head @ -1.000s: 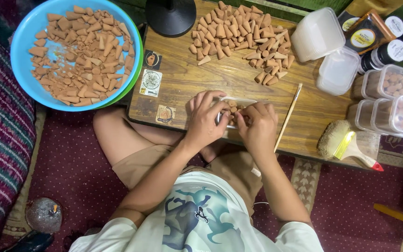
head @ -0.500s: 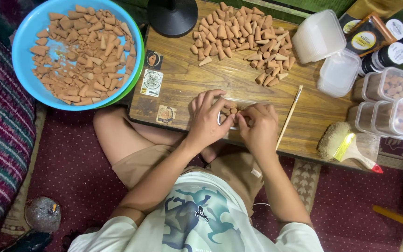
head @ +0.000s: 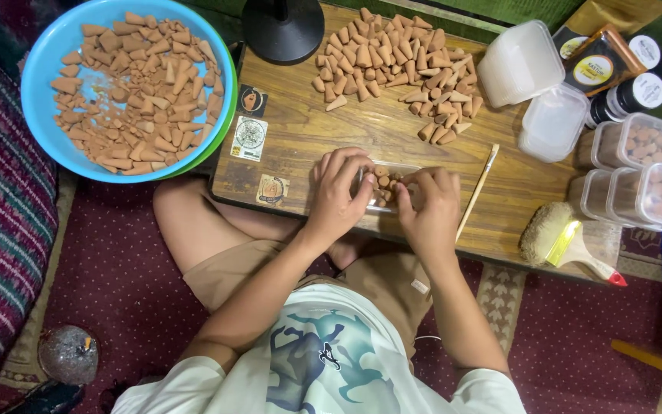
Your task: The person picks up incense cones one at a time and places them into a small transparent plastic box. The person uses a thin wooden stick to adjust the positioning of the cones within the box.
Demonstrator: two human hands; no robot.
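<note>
Small clear plastic box point(head: 383, 186) of terracotta-coloured cones point(head: 384, 182) sits at the near desk point(head: 300, 146) edge, left hand point(head: 339, 195) clasping its end, right hand point(head: 428, 205) pinching cones inside; judged light, thin-walled, flexible, slippery; cones brittle, best held by the box's sides.

Three square stickers point(head: 251, 134) lie on the wooden table's left end, one dark, one white with a round pattern, one tan. At the far right, a brown packet point(head: 596, 65) with a round yellow label lies beside dark jars point(head: 637, 93) with white round lids.
</note>
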